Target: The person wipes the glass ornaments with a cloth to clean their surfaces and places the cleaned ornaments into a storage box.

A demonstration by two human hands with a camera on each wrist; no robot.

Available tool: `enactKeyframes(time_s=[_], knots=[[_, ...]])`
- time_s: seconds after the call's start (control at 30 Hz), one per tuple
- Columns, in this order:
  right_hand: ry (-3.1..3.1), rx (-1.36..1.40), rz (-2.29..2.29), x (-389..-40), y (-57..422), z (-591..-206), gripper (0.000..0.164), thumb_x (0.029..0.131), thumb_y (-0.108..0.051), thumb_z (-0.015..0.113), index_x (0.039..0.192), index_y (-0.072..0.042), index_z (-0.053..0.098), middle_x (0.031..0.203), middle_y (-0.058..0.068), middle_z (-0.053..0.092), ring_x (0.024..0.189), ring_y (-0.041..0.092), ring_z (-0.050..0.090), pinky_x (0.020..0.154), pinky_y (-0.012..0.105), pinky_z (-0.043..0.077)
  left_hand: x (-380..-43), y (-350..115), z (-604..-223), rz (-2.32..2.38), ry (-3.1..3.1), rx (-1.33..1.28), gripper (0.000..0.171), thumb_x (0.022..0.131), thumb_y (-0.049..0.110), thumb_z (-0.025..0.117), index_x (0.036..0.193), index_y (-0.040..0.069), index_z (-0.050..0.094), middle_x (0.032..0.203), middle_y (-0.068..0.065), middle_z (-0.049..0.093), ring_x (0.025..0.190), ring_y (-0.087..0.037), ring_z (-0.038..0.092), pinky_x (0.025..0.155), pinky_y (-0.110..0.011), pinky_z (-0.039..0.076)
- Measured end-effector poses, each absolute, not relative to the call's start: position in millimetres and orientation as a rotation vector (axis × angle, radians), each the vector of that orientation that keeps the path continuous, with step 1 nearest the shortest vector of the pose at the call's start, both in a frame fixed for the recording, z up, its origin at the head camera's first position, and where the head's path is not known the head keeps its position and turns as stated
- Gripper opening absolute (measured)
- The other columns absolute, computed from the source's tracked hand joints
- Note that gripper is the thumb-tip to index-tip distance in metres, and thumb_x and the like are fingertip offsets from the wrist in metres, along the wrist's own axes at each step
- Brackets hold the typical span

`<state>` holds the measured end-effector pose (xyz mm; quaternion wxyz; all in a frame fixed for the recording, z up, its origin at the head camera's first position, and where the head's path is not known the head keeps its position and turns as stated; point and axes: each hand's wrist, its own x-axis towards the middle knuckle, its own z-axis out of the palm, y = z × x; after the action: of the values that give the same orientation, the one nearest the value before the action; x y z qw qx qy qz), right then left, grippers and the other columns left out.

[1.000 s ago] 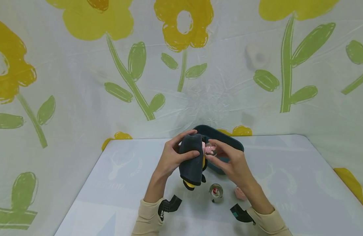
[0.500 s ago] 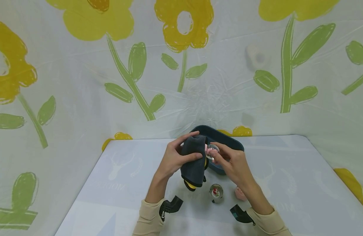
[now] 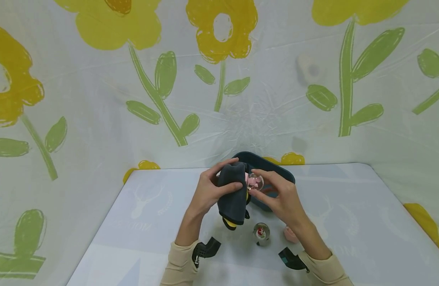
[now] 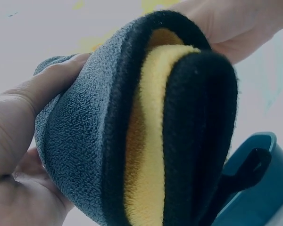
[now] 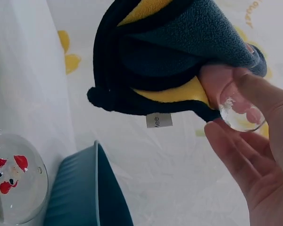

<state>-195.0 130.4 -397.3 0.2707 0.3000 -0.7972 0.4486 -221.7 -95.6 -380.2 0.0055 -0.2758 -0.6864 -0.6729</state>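
Observation:
My left hand (image 3: 206, 188) grips a folded towel (image 3: 231, 208), dark grey outside and yellow inside with a black border. Wrapped in its fold is the pink base of a small snow globe (image 3: 254, 181), whose clear ball sticks out to the right with pink figures inside. Thumb and fingers of my right hand (image 3: 285, 196) pinch that ball, seen close up in the right wrist view. The left wrist view shows the towel's layered edge (image 4: 151, 141), which hides the globe there. Both hands are raised over the table.
A dark blue bin (image 3: 285, 173) stands behind the hands at the table's back edge. Nearer, a second snow globe (image 3: 261, 233) with a red-and-white figure sits on the table (image 3: 141, 246). A pink object (image 3: 291, 235) is partly covered by the right forearm.
My right thumb moved across the ball, then back to its lower edge, and the globe's ball shifted slightly with it. The towel and left hand moved slightly right and back.

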Motion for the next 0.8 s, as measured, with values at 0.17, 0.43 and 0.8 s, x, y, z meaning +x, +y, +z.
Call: enactKeyframes(time_s=[0.17, 0.43, 0.8], knots=[[-2.111, 0.887, 1.245, -196.3, 131.1, -397.2, 0.055, 0.075, -0.001, 0.082, 0.126, -0.01, 0.063, 0.123, 0.008, 0.064, 0.1, 0.012, 0.063, 0.074, 0.019, 0.057, -222.6, -96.0, -379.1, -2.156, -2.13, -0.854, 0.057, 0.085, 0.014, 0.077, 0.138, 0.022, 0.057, 0.13, -0.009, 0.062, 0.093, -0.022, 0.07, 0.081, -0.038, 0.059], [-2.068, 0.938, 1.241, -197.6, 130.6, -398.1, 0.056, 0.073, 0.005, 0.081, 0.124, -0.008, 0.063, 0.125, 0.012, 0.062, 0.113, 0.012, 0.061, 0.077, 0.019, 0.057, -224.2, -96.0, -380.7, -2.212, -2.106, -0.837, 0.056, 0.085, 0.015, 0.076, 0.137, 0.021, 0.058, 0.131, -0.009, 0.061, 0.095, -0.023, 0.071, 0.081, -0.038, 0.059], [-2.087, 0.897, 1.216, -196.8, 131.2, -397.9, 0.059, 0.074, 0.001, 0.082, 0.128, -0.008, 0.062, 0.121, 0.009, 0.066, 0.105, 0.014, 0.064, 0.078, 0.017, 0.056, -223.5, -96.6, -380.8, -2.161, -2.105, -0.882, 0.058, 0.084, 0.009, 0.076, 0.138, 0.02, 0.057, 0.138, -0.005, 0.058, 0.099, -0.021, 0.069, 0.083, -0.036, 0.059]])
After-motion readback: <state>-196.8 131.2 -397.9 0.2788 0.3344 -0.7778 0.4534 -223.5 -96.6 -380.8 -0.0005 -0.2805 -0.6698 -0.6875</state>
